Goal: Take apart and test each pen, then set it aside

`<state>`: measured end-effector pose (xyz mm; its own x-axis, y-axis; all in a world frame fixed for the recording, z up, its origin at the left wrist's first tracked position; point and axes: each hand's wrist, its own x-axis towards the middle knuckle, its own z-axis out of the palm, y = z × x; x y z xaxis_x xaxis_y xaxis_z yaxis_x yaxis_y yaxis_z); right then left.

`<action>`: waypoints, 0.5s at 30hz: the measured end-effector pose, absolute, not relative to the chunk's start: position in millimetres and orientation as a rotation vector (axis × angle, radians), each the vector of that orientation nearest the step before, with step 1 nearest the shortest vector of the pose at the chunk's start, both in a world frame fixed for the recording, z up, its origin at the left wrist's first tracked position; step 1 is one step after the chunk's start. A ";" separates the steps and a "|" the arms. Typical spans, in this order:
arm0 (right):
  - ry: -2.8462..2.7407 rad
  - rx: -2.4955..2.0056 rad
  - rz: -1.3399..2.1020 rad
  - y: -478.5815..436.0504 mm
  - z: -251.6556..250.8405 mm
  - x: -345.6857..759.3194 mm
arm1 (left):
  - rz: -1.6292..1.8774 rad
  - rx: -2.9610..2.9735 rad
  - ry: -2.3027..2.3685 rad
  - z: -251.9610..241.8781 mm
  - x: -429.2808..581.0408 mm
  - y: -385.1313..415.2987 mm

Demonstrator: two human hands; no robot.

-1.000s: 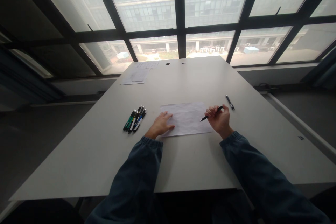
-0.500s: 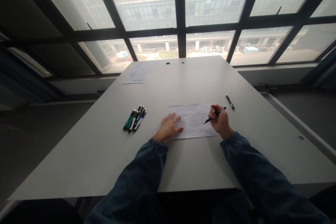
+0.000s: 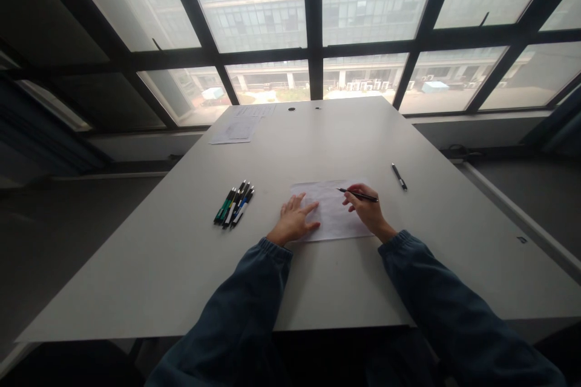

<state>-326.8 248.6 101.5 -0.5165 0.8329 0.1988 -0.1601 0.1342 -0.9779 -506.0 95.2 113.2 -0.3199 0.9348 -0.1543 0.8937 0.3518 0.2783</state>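
Note:
A white sheet of paper (image 3: 336, 221) lies on the table in front of me. My left hand (image 3: 296, 217) rests flat on its left side with the fingers spread. Above the right part of the sheet, my right hand (image 3: 367, 211) is closed on a dark pen (image 3: 361, 195), whose tip points left over the upper middle of the paper. Whether the tip touches the paper I cannot tell. Any marks on the sheet are too faint to make out.
Several pens (image 3: 233, 205) lie bunched on the white table (image 3: 336, 290) left of the paper. A single pen (image 3: 399, 176) lies to the right, beyond my right hand. Printed sheets (image 3: 232, 131) are at the far left corner, before the windows (image 3: 267, 6).
My right hand has turned the pen, so its tip now points left instead of down toward me, and has shifted slightly left. My left hand stays flat on the paper.

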 end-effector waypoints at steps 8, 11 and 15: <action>-1.799 -0.777 1.358 256.3 81.9 -342.8 | 0.184 1.624 2.294 111.8 -505.3 96.5; -1.881 -0.784 1.345 257.8 78.6 -346.1 | 0.187 1.625 2.296 112.3 -505.1 96.6; -1.972 -0.797 1.237 258.0 81.4 -344.7 | 0.207 1.633 2.294 111.3 -504.8 97.0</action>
<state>-344.7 258.0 81.4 -0.5902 0.7780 0.2155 0.1446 0.3645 -0.9199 -504.8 97.0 111.3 -0.2977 0.9391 -0.1719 0.8933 0.3375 0.2969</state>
